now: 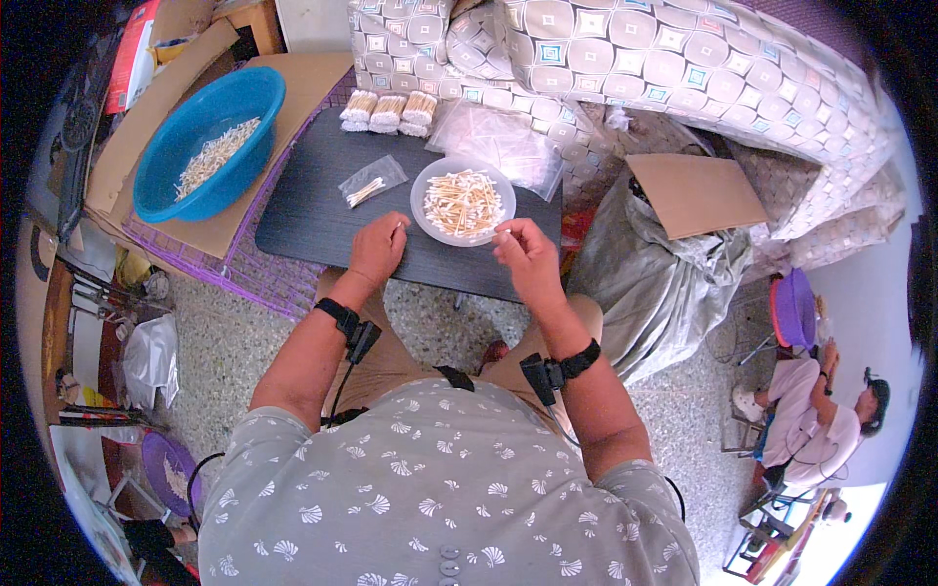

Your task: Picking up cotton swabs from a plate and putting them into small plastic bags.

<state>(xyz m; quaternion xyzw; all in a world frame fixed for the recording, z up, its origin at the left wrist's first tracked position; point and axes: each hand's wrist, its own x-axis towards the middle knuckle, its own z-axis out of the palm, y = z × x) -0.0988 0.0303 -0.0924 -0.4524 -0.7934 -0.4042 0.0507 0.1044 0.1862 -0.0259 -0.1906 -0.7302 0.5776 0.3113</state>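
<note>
A translucent white bowl (421,218) full of wooden-stemmed cotton swabs (463,202) stands on a dark tabletop (322,186). At the bowl's right rim my right hand (529,256) is closed in a pinch, with a small white swab tip showing at its fingertips. My left hand (377,246) rests by the table's near edge, left of the bowl. Its fingers are closed, and what they hold is too small to make out. Just beyond it lies a small clear plastic bag (391,172) with a few cotton swabs in it.
Bundled swabs (388,109) are stacked at the table's back, beside a pile of clear bags (498,142). A blue basin (156,190) of loose swabs sits on cardboard at left. At right stands a grey sack (625,283) topped with cardboard (699,195). Another person (816,420) sits far right.
</note>
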